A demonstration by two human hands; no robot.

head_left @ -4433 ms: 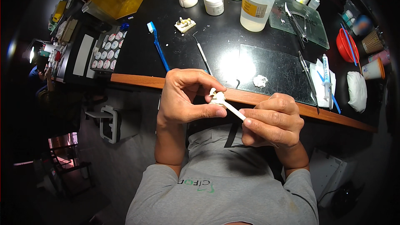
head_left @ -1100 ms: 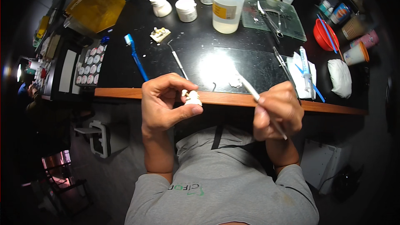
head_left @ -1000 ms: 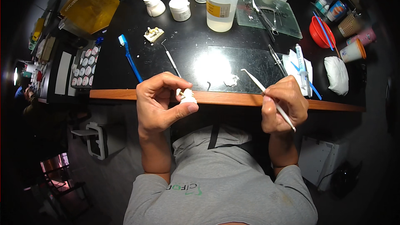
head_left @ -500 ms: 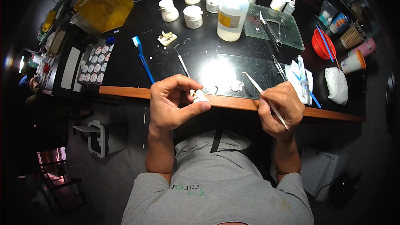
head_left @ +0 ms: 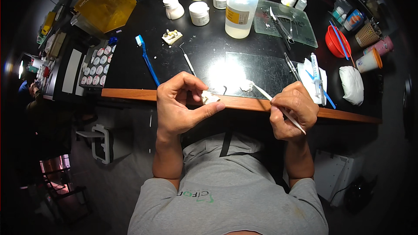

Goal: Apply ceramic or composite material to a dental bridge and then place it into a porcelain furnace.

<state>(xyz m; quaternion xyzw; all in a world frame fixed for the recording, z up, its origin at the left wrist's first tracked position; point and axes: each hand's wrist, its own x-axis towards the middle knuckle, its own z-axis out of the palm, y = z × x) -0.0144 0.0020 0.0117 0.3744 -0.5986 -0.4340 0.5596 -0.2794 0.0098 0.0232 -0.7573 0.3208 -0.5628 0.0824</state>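
My left hand pinches a small off-white piece, like a dental model fragment, between thumb and fingertips above the table's front edge. Its finer detail is too small to make out. In a pen-like grip, my right hand holds a slim white dental spatula. The spatula's far end is at the right side of a dab of white paste; whether it touches cannot be told. That dab lies on a clear glass plate near the wooden edge, under a bright light reflection.
A blue toothbrush, a metal probe and a toothed model lie left of the plate. Behind stand a large clear bottle and several white jars. At right are tweezers, a syringe and a red bowl.
The spatula's tip has come down to the white paste. My left hand has turned the off-white piece slightly and stays near the same spot. The view has shifted a little.
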